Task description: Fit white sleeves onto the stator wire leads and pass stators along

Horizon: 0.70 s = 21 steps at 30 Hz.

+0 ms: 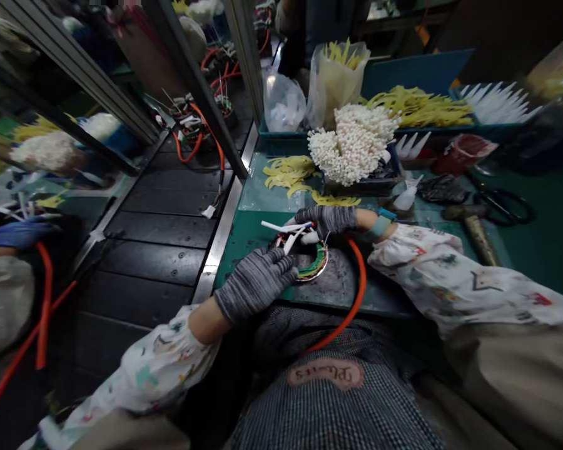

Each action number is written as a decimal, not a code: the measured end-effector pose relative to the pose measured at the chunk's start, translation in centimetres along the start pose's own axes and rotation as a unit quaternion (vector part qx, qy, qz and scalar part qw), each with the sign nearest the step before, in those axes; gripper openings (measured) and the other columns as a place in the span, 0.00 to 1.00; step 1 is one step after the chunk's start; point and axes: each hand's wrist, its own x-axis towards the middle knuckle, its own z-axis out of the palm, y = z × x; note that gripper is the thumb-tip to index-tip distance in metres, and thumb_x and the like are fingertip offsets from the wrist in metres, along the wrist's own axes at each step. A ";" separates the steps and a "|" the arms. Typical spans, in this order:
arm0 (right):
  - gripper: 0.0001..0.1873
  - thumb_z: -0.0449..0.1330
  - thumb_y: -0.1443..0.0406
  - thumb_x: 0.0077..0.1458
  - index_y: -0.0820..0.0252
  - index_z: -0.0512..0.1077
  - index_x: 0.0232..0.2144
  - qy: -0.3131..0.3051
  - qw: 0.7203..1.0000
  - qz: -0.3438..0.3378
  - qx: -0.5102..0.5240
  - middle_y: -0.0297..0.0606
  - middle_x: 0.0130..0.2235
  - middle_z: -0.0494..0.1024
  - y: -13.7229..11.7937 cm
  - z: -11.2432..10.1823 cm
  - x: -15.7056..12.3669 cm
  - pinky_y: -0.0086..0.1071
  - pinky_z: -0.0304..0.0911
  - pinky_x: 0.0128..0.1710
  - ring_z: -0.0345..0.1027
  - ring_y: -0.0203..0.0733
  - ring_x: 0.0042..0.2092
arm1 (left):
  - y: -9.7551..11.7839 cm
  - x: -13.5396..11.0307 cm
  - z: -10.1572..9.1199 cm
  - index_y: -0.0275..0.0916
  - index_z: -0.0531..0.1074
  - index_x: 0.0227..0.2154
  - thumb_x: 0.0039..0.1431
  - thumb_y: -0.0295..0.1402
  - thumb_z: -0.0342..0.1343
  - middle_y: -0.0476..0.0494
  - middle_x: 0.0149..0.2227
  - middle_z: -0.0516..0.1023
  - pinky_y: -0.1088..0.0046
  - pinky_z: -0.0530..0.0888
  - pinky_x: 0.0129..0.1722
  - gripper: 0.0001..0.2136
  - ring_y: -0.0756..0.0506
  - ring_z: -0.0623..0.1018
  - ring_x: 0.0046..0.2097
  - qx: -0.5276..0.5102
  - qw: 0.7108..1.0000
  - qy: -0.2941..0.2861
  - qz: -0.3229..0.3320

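Note:
A ring-shaped motor stator [319, 262], with green and yellow insulation along its winding, lies on the bench in front of me. White sleeves [291, 240] stick out over its upper left, among thin wires. My left hand [258, 281], in a grey striped knitted glove, curls its fingers over the stator's near left side. My right hand [326, 222], gloved alike, is closed at the far side around the wires and a white sleeve; its fingertips are partly hidden. A thick orange cable [360, 281] runs from beside the stator down to my lap.
Yellow strips [288, 172] and a bundle of thin white tubes [351, 144] are beyond my hands. A hammer [479, 237] and black scissors [507, 206] lie at right. A slatted conveyor [145, 250] passes on the left; across it, a co-worker's blue-gloved hand [19, 234] handles similar parts.

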 end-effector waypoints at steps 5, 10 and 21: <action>0.15 0.74 0.57 0.62 0.52 0.86 0.50 0.045 0.992 -0.009 -0.120 0.43 0.52 0.86 -1.2 -0.9 -2.2 0.47 0.80 0.53 0.82 0.50 0.48 | 1.0 -1.0 2.6 0.45 0.82 0.51 0.73 0.44 0.63 0.45 0.58 0.86 0.51 0.65 0.77 0.12 0.38 0.75 0.71 -0.080 0.990 0.092 -0.068; 0.16 0.61 0.52 0.74 0.52 0.84 0.49 0.308 0.888 0.094 -0.329 0.52 0.63 0.80 -1.6 -4.4 -6.1 0.73 0.58 0.69 0.68 0.70 0.67 | 1.2 -1.1 7.2 0.47 0.81 0.45 0.69 0.44 0.70 0.48 0.46 0.88 0.54 0.74 0.71 0.10 0.39 0.79 0.68 -0.128 0.971 0.183 -0.090; 0.25 0.57 0.61 0.71 0.57 0.74 0.67 0.324 0.850 0.210 -0.358 0.50 0.72 0.74 -1.3 -3.3 -2.3 0.69 0.43 0.77 0.58 0.62 0.74 | 4.8 -0.1 10.3 0.44 0.81 0.41 0.58 0.45 0.78 0.43 0.39 0.85 0.45 0.81 0.56 0.16 0.30 0.84 0.60 -0.153 0.927 0.261 -0.222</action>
